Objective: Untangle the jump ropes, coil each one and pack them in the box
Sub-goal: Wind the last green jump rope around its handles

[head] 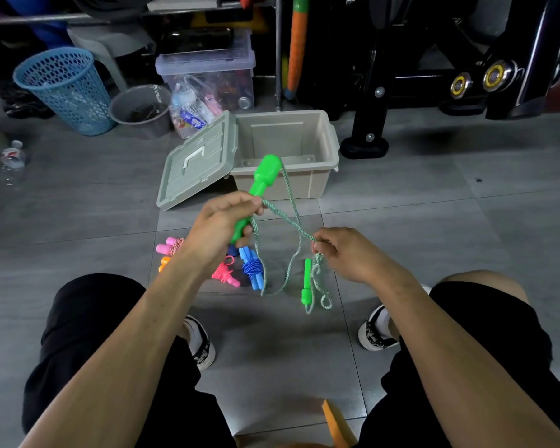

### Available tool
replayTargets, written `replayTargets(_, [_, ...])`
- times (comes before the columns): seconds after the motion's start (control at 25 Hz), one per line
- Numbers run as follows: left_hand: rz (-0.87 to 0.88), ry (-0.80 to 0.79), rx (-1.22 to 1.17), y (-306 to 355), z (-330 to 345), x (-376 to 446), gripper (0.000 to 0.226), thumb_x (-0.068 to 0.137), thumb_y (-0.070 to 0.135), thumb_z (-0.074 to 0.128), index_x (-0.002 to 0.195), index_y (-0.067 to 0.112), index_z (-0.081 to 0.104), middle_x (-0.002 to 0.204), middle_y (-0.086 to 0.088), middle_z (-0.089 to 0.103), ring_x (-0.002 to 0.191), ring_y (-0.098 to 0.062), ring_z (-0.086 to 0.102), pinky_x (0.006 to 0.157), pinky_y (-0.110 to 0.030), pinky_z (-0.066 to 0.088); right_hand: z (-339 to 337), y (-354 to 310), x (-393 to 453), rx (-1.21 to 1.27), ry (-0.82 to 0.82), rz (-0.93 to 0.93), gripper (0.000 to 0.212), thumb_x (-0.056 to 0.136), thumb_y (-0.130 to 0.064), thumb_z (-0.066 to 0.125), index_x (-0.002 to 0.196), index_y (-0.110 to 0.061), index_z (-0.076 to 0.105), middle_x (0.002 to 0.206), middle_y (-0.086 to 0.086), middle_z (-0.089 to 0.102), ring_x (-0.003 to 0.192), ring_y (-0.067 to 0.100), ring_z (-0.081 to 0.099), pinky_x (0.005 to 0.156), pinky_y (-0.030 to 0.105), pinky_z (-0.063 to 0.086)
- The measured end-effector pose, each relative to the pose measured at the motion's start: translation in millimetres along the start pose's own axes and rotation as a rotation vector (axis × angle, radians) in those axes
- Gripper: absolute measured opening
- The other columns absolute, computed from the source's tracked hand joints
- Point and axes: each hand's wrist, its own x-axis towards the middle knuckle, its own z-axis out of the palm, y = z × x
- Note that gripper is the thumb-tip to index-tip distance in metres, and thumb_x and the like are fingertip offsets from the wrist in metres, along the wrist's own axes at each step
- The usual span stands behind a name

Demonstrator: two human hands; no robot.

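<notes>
The person wears black shorts [91, 318] that end above the knees, leaving the knees and lower legs bare. Both forearms [136, 334] are bare to the elbow, with no sleeve, watch or band on either wrist. The hands are bare: the left hand [217, 227] and the right hand [346, 253] carry no gloves and no rings. On the feet are low sneakers [202, 345] with a black-and-white patterned upper and white rubber soles. A white sock [383, 320] shows above the collar of the right shoe.
</notes>
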Motion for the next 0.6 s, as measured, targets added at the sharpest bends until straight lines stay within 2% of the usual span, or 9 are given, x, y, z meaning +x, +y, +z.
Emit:
replayTargets(0.08, [-0.064, 0.030, 0.141, -7, -5, 3, 0.027, 0.091, 0.013, 0.059, 0.067, 0.020, 0.070, 0.075, -0.001, 0.065, 0.047, -0.008, 0.045, 0.039, -0.016, 0.031, 0, 3, -1, -0.074, -0.016, -0.006, 0.018, 0.100, -0.021, 0.050, 0.101, -0.012, 0.066, 0.101, 0.001, 0.061, 0.103, 0.021, 0.054, 0.090, 0.033, 0.045])
replayTargets(0.12, [-0.115, 0.056, 0.260, -12, -8, 6, 0.021, 0.090, 0.017, 0.062, 0.070, 0.018, 0.070, 0.078, -0.008, 0.064, 0.048, -0.010, 0.044, 0.041, -0.017, 0.030, -1, 2, -2, -0.059, 0.008, -0.031, 0.018, 0.099, -0.021, 0.052, 0.103, -0.012, 0.067, 0.105, 0.002, 0.061, 0.108, 0.022, 0.052, 0.095, 0.036, 0.043])
replayTargets(0.2, [-0.211, 0.110, 0.527, -20, -13, 10, 0.014, 0.087, 0.021, 0.064, 0.076, 0.015, 0.071, 0.075, -0.013, 0.057, 0.050, -0.012, 0.041, 0.043, -0.019, 0.031, -6, -2, -7, 0.100, 0.084, -0.062, 0.014, 0.097, -0.023, 0.057, 0.102, -0.016, 0.068, 0.106, -0.004, 0.063, 0.103, 0.011, 0.056, 0.090, 0.033, 0.044])
replayTargets(0.28, [-0.229, 0.137, 0.845, -27, -18, 13, 0.013, 0.087, 0.022, 0.064, 0.081, 0.015, 0.072, 0.077, -0.004, 0.059, 0.056, -0.010, 0.046, 0.047, -0.017, 0.037, -13, -8, -12, 0.292, 0.099, -0.046, 0.010, 0.097, -0.027, 0.058, 0.096, -0.023, 0.068, 0.096, -0.012, 0.067, 0.086, -0.003, 0.060, 0.078, 0.027, 0.046])
replayTargets(0.36, [-0.257, 0.104, 1.080, -31, -20, 13, 0.015, 0.088, 0.017, 0.059, 0.085, 0.019, 0.073, 0.090, 0.000, 0.064, 0.072, -0.014, 0.054, 0.063, -0.019, 0.040, -18, -14, -17, 0.403, 0.082, -0.047, 0.013, 0.097, -0.026, 0.057, 0.091, -0.025, 0.068, 0.092, -0.012, 0.071, 0.083, 0.003, 0.064, 0.078, 0.028, 0.049])
replayTargets(0.44, [-0.281, 0.052, 1.100, -31, -17, 11, 0.022, 0.087, 0.010, 0.054, 0.085, 0.024, 0.072, 0.092, 0.002, 0.066, 0.077, -0.016, 0.059, 0.070, -0.019, 0.042, -20, -19, -21, 0.457, 0.081, -0.089, 0.016, 0.098, -0.021, 0.056, 0.087, -0.021, 0.068, 0.086, -0.010, 0.072, 0.078, 0.016, 0.062, 0.077, 0.033, 0.049])
replayTargets(0.52, [-0.201, 0.007, 0.910, -28, -10, 9, 0.024, 0.087, 0.008, 0.057, 0.090, 0.025, 0.073, 0.082, 0.007, 0.065, 0.063, 0.000, 0.059, 0.064, -0.012, 0.042, -19, -23, -24, 0.475, 0.069, -0.117, 0.018, 0.098, -0.018, 0.056, 0.085, -0.020, 0.067, 0.078, -0.004, 0.071, 0.075, 0.020, 0.062, 0.076, 0.039, 0.050])
replayTargets(0.6, [-0.078, -0.111, 0.668, -21, 1, 2, 0.018, 0.087, 0.011, 0.065, 0.094, 0.024, 0.075, 0.074, 0.014, 0.066, 0.055, 0.008, 0.055, 0.058, -0.004, 0.039, -16, -26, -23, 0.460, 0.041, -0.130, 0.019, 0.098, -0.017, 0.055, 0.083, -0.022, 0.067, 0.073, -0.004, 0.068, 0.072, 0.019, 0.060, 0.075, 0.045, 0.051])
